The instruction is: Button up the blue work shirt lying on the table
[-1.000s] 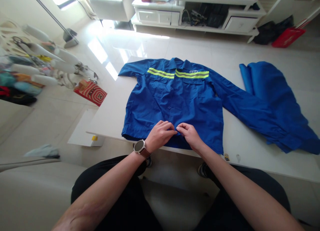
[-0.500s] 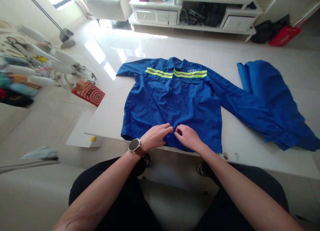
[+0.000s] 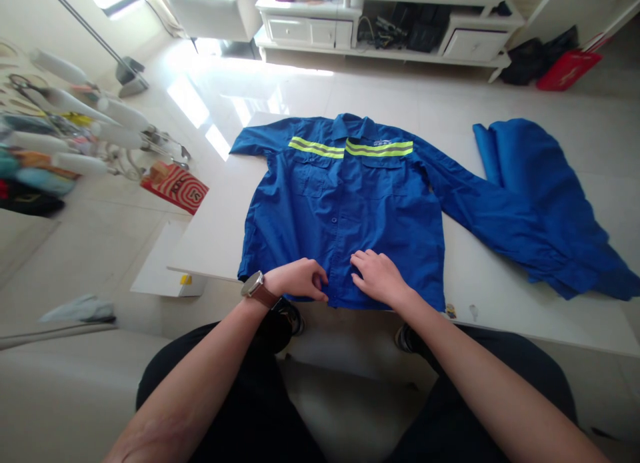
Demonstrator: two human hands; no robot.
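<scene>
A blue long-sleeved work shirt point(image 3: 310, 216) lies face up on a white table point(image 3: 210, 243), its collar away from me and yellow-grey reflective strips across the chest. Near the hem, just left of the button placket, is my left hand point(image 3: 303, 278), a watch on its wrist; thumb and fingers are apart with nothing between them. My right hand point(image 3: 377, 276) rests on the lower front to the right of the placket, fingers spread. The sleeve on the right reaches a folded blue cloth point(image 3: 540, 176) at the table's right.
A red patterned paper bag point(image 3: 175, 186) stands left of the table. Beyond the table is a white cabinet point(image 3: 310, 33) with drawers, and a red bag point(image 3: 569, 69) lies on the floor at the right. My legs are below the near edge.
My left hand has moved left and slightly toward me, away from the placket. The fingers of my right hand have spread on the cloth. The hem's middle lies flatter and nearer me.
</scene>
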